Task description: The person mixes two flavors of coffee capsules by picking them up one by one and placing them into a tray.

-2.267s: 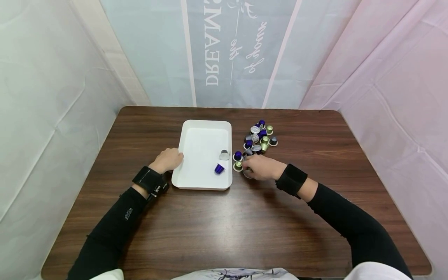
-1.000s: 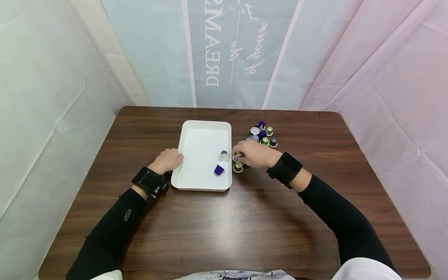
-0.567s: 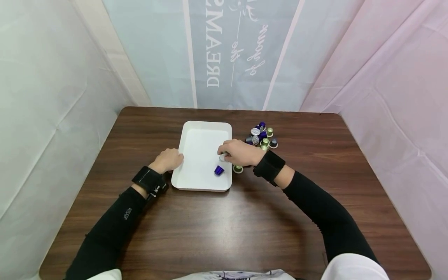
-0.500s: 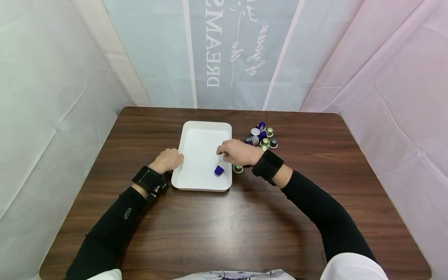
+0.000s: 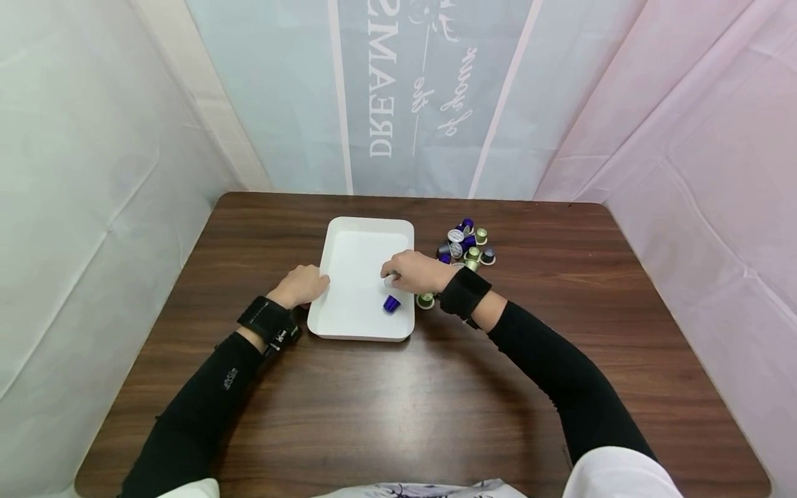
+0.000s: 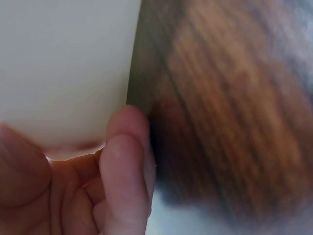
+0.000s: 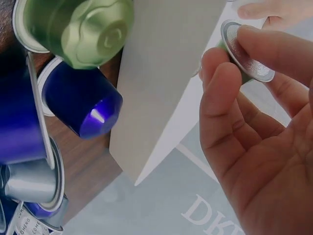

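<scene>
My right hand (image 5: 416, 272) is over the right half of a white tray (image 5: 349, 311). Thumb and fingers pinch a coffee capsule (image 7: 252, 56), its silver foil lid facing the thumb and a little green body showing. A blue coffee capsule (image 5: 391, 304) lies in the tray just below that hand. The grey capsule seen in the tray earlier is hidden behind the hand. At the tray's left edge my left hand (image 5: 301, 285) grips the rim; in the left wrist view its fingers (image 6: 124, 166) curl against the tray wall.
Right of the tray lies a loose pile of blue, green, grey and silver-lidded capsules (image 5: 473, 254). A green capsule (image 5: 426, 301) stands by the tray's right side, partly behind the right wrist. Everything rests on a dark wooden table (image 5: 398, 408) with curtains behind.
My right hand picked a capsule from the pile's near end and carried it left, over the tray's right wall and into the tray's area. The left hand has stayed at the rim.
</scene>
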`<state>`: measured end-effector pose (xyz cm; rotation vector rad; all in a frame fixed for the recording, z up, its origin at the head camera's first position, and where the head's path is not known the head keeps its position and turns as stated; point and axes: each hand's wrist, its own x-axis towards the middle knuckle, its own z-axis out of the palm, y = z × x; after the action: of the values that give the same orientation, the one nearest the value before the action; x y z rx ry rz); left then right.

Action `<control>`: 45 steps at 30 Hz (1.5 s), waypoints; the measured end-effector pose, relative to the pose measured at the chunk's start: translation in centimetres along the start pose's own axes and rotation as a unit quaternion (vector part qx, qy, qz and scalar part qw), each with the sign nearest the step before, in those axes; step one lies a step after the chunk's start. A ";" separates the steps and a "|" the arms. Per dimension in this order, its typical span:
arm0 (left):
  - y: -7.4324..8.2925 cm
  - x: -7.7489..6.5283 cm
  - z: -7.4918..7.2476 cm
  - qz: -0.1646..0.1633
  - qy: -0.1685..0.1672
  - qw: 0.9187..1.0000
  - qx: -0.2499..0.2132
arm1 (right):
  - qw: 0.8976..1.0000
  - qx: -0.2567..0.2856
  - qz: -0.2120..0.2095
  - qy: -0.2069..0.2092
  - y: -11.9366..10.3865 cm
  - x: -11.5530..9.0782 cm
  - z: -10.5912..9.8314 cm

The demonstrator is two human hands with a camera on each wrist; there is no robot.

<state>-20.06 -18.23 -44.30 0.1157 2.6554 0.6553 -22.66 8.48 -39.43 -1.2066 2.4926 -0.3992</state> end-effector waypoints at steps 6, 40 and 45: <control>-0.1 0.0 0.3 0.009 -0.006 1.000 -0.011 | 1.000 0.004 0.012 0.002 0.2 -0.3 0.2; -0.4 0.3 -0.3 -0.001 -0.021 1.000 -0.020 | 0.997 -0.063 -0.027 0.027 2.4 -5.2 2.1; -0.3 0.4 -0.2 0.004 -0.020 0.999 -0.025 | 0.998 -0.059 -0.030 0.023 2.4 -5.5 2.3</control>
<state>-20.52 -18.47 -44.46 0.1255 2.5991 0.7138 -20.18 14.05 -41.49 -1.3352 2.5558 -0.3027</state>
